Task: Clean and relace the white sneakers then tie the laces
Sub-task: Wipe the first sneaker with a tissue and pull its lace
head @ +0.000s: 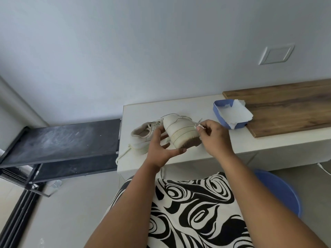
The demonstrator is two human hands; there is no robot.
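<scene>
Nearest the camera: lap covered in black-and-white swirl fabric (193, 208), both bare forearms reaching forward over it. Blue basin (283, 192) on the floor to the right, partly under the tabletop edge. Left hand (161, 145) supports the held sneaker (180, 129) from below and from its left side; fingers spread, thumb tip against the lower edge of the sole, palm open toward the shoe. The sneaker is lifted off the white tabletop (250, 142) and tipped on its side, pale rubber side wall facing the camera, brown outsole turned down and to the right. Right hand (215, 136) is at the shoe's right end; fingers pinched together on a small white wad (199, 126), which touches the upper near the sole line. Material of the wad cannot be told. Second sneaker (141, 135) rests on the tabletop just behind and left of the held one, opening up; its lace (123, 154) trails off the left front edge. Farther right: blue tray (219, 113) lined with white paper (236, 113), straddling the tabletop and a wooden board (286, 108). Left of the tabletop, a dark dusty rack (59, 142). Behind all: plain wall with a white plate (276, 54).
</scene>
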